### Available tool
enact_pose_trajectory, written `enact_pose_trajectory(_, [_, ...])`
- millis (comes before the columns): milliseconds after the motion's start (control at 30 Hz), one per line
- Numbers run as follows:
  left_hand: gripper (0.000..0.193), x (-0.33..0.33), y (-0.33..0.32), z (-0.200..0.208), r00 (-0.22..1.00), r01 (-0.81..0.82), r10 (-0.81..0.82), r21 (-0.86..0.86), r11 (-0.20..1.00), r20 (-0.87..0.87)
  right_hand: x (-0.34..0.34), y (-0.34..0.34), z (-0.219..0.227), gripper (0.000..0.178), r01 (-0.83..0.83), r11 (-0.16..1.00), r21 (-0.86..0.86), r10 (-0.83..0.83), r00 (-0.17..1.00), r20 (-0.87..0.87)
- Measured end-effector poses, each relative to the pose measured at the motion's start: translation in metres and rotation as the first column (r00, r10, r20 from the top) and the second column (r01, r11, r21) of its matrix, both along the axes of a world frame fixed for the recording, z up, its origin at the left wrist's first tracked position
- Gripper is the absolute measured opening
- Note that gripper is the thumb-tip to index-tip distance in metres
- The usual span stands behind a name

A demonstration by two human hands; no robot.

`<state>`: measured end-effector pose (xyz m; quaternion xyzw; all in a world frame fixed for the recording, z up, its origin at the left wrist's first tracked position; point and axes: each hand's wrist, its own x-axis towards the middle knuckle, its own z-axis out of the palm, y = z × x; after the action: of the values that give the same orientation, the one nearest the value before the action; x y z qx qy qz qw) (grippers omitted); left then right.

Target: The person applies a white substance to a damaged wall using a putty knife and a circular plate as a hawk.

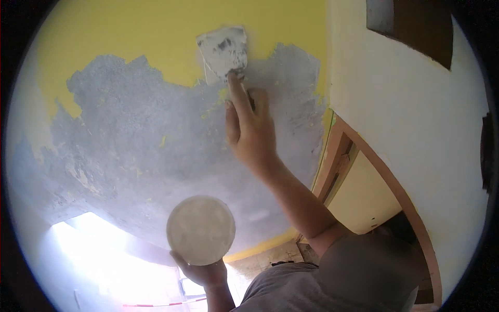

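Observation:
My right hand is closed round the handle of a putty knife, its index finger stretched along toward the blade. The broad blade is smeared with white paste and dark patches. It lies against the wall, where yellow paint meets a bare grey patch. Below and to the left, my left hand grips a round, pale tub from underneath at its lower edge. Its round face shows an even off-white surface; whether that is paste or a lid I cannot tell. The fingers behind the tub are hidden.
On the right, a brown-framed doorway stands in a white wall, with a dark opening above. Bright light glares at lower left. Near the bottom runs a red-and-white strip, and a tiled floor shows beside my body.

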<state>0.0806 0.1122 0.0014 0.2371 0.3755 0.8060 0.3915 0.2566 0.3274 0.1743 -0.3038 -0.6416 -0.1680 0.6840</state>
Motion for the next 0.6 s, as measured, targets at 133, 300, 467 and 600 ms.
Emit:
enact_pose_trajectory(133, [0.073,-0.002,-0.007,-0.005,0.997,-0.08,0.079,-0.055,0.995,-0.019,0.003,-0.009,-0.059,0.06,0.058,0.997,-0.05,-0.053,0.993,0.104])
enact_pose_trajectory(300, [0.072,-0.01,-0.003,-0.011,0.898,0.037,-0.178,0.332,0.942,0.404,0.007,-0.043,-0.08,0.072,-0.053,0.995,-0.088,0.059,0.995,0.075])
enact_pose_trajectory(467, [0.071,-0.011,-0.002,-0.016,0.998,-0.023,0.018,0.087,0.996,0.06,-0.006,-0.024,-0.01,0.074,0.026,0.999,-0.031,-0.023,0.994,0.103])
enact_pose_trajectory(600, [0.071,-0.007,0.0,-0.014,1.0,-0.014,0.012,0.117,0.993,0.02,0.003,-0.005,-0.04,0.064,0.016,0.998,-0.054,-0.008,0.99,0.142])
